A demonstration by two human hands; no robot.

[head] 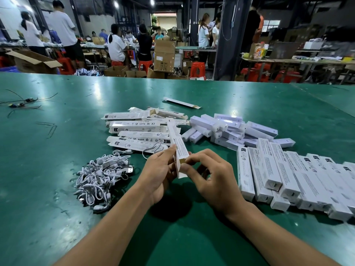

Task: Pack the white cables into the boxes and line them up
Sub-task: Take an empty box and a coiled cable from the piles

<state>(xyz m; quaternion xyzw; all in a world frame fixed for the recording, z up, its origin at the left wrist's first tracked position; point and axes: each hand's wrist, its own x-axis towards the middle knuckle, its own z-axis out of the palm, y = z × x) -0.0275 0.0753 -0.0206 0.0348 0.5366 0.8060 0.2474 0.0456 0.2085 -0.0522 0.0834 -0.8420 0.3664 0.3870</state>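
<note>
Two forearms reach in from the bottom edge. The left hand (159,175) and right hand (209,177) meet low over the table (38,160), close to the body, probably because fine work is easiest there.

The packed boxes (288,175) lie along the right, side by side in a rough row with some overlapping. They look like finished output being lined up. Beyond the hands sit the flat boxes (134,127), likely unfilled stock kept within reach, and beside them a heap of white bars (226,127).

The cables (101,175) lie bundled in a pile just left of the left hand, handy for picking.

Smallest is the box (177,143), which stands tilted between the hands. The left fingers curl round its lower end to steady it, and the right fingertips pinch at the flap by its open brown end. I cannot tell whether a cable is already inside.
</note>
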